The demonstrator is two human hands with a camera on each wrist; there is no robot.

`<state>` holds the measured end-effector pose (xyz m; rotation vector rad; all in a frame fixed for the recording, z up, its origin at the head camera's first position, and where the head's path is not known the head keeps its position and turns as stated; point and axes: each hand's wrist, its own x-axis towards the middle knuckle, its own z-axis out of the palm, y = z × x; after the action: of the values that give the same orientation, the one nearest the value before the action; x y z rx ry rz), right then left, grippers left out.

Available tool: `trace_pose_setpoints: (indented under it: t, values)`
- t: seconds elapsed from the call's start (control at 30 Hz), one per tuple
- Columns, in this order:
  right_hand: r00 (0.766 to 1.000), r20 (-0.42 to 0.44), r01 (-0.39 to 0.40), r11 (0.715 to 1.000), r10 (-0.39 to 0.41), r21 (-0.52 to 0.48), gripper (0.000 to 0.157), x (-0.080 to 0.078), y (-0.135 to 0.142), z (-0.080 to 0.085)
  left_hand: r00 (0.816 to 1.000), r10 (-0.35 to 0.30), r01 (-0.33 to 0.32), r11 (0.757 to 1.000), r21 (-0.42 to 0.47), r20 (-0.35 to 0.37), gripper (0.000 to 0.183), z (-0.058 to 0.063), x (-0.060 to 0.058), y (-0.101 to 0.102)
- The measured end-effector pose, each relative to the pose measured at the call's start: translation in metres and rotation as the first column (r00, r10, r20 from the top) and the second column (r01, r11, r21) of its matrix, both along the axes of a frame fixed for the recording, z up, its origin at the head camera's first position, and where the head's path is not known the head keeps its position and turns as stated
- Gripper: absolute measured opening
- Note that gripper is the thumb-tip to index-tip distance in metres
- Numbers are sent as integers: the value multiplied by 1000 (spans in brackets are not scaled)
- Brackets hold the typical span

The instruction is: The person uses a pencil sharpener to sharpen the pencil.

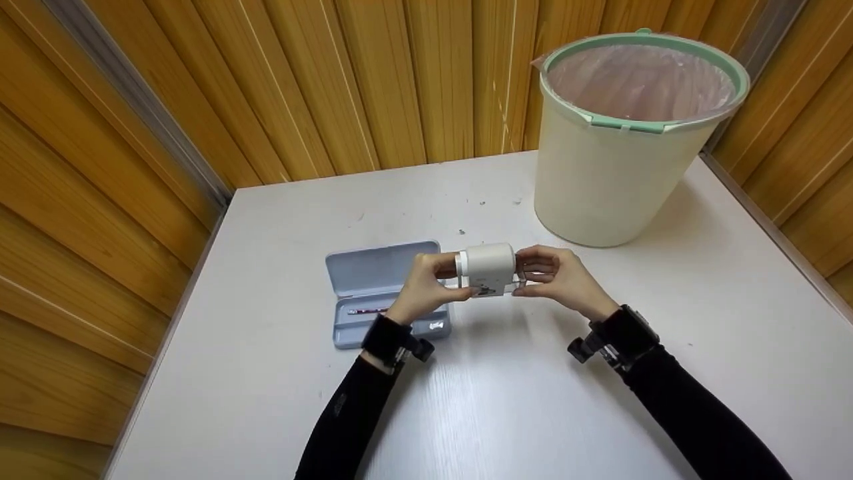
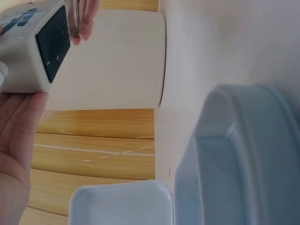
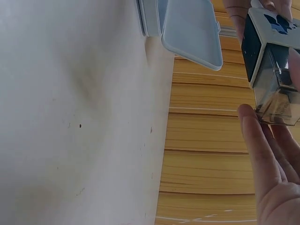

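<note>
A white pencil sharpener [image 1: 490, 263] with a dark base and a blue printed picture is held above the table. My left hand [image 1: 425, 288] grips its body from the left, thumb on the near face. On the other side, my right hand [image 1: 565, 279] holds the clear shavings drawer [image 3: 276, 91] between thumb and fingers. That drawer sticks out of the sharpener's body, and brownish shavings show inside it in the right wrist view. Below and behind my left hand lies an open light-blue pencil case [image 1: 343, 335], partly hidden by that hand. A patterned pencil [image 1: 365, 311] lies in it.
A cream bin [image 1: 596, 173] with a green rim and pinkish liner stands at the table's back right. Dark crumbs [image 1: 461, 232] dot the white table [image 1: 266, 280] in front of the bin. Wood-panelled walls [image 1: 373, 80] border the table behind and at the sides.
</note>
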<state>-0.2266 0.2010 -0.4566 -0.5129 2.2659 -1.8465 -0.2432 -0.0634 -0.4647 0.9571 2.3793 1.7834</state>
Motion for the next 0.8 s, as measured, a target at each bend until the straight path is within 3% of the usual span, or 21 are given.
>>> trace_pose_setpoints:
  t: [0.33, 0.6, 0.67, 0.8]
  values:
    - [1000, -11, 16, 1000, -16, -3, 60, 1, -2, -2, 1000, 6, -6, 1000, 11, 23, 45, -1, 1, 4]
    - [999, -27, 17, 999, -18, -34, 60, 3, -3, -4, 1000, 6, -7, 1000, 12, 28, 42, 24, 18, 6]
    - [999, -34, 14, 999, -15, -34, 59, 3, -3, -5, 999, 4, -5, 1000, 14, 34, 42, 22, 17, 7]
    - [999, -40, 16, 1000, -17, -25, 57, 2, -4, -6, 999, 6, -6, 1000, 12, 35, 43, 7, 9, 9]
